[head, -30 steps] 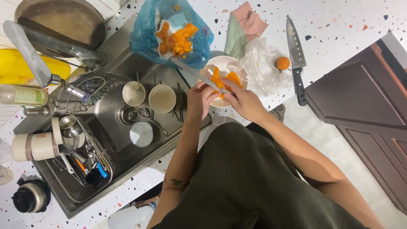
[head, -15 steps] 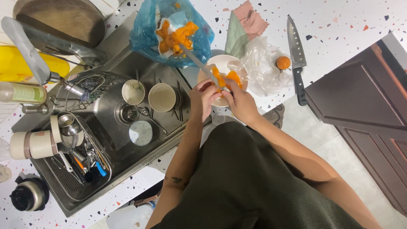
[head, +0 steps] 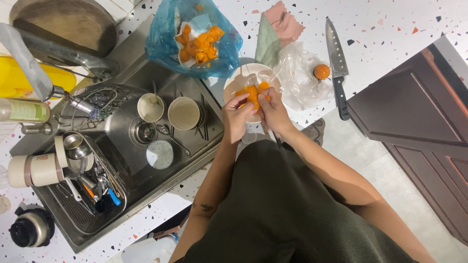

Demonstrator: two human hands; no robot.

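orange fruit [head: 253, 94] pinched between left hand [head: 237, 116], right hand [head: 273, 111]

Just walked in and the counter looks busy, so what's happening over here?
A person stands at a speckled counter, both hands over a pale bowl of orange fruit pieces. The left hand and right hand pinch one orange piece between them. A blue bag of orange scraps lies open beside the sink, which holds cups and utensils. A knife rests on the counter next to a clear bag with one whole orange fruit.
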